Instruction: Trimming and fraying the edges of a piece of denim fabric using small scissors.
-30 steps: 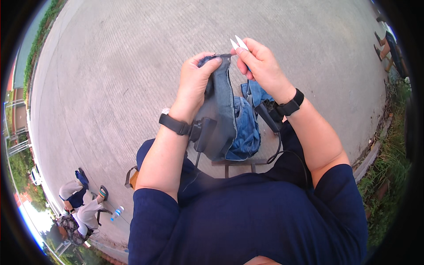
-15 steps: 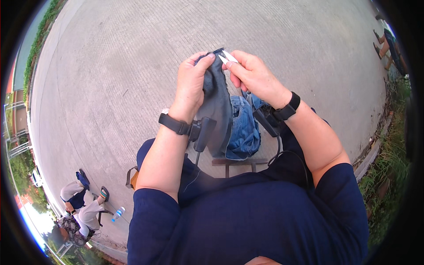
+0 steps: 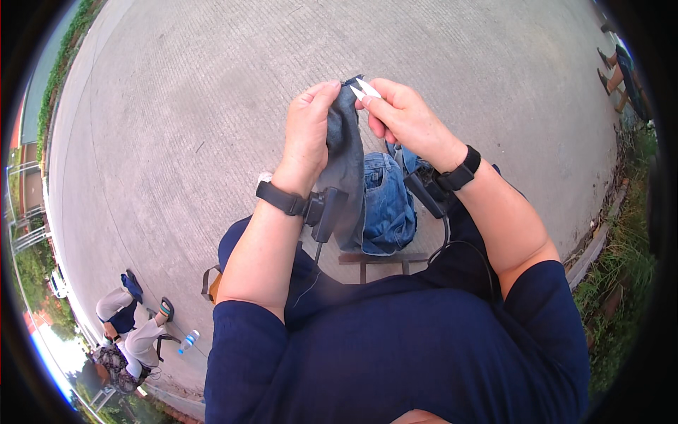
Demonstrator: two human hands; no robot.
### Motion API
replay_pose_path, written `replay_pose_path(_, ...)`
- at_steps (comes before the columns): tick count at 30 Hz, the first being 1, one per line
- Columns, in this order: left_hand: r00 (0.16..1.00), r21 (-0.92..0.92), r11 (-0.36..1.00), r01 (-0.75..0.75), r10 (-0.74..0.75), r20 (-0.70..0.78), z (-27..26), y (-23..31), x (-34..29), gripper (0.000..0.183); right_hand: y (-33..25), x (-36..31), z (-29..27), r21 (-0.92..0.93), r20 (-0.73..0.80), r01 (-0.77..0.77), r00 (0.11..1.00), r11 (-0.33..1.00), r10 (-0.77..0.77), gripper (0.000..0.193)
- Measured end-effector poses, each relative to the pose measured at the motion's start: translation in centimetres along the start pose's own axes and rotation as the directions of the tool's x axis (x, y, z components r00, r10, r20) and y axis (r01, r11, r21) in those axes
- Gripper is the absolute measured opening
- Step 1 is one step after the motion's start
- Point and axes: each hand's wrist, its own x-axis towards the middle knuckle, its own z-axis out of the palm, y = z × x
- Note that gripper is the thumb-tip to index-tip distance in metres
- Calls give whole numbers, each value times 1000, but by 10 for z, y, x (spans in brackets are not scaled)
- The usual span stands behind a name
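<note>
My left hand [image 3: 312, 127] pinches the upper edge of a dark grey-blue denim piece [image 3: 344, 152], which hangs down toward my lap. In my right hand [image 3: 406, 116] is a small pair of white thread snips [image 3: 366, 90], its two pointed blades spread apart close to the fabric's top edge. My right fingers curl round the snips' body and partly hide it. Below, a folded pair of blue jeans [image 3: 387, 205] lies between my knees, beside the hanging denim.
A dark stool or bench frame [image 3: 381, 259] shows under the jeans. Black wrist straps with boxes and cables sit on both forearms. At lower left a seated person [image 3: 134, 332] has a water bottle [image 3: 189, 342] nearby. Another person's legs [image 3: 618, 78] show at far right, above grass.
The denim has shifted and straightened in my left hand, whose thumb and fingers now sit slightly higher along the edge. My right hand with the snips has barely moved.
</note>
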Motion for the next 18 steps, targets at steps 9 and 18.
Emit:
replay_pose_path(9,1000,5,1000,12,-12,-8,0,-2,0,19,-3,-2,-2,-17,-8,-1,1000,1000,1,22)
replay_pose_path(18,1000,2,1000,-2,2,-1,0,-2,0,19,-1,-1,-2,-34,-5,1,1000,999,-1,23)
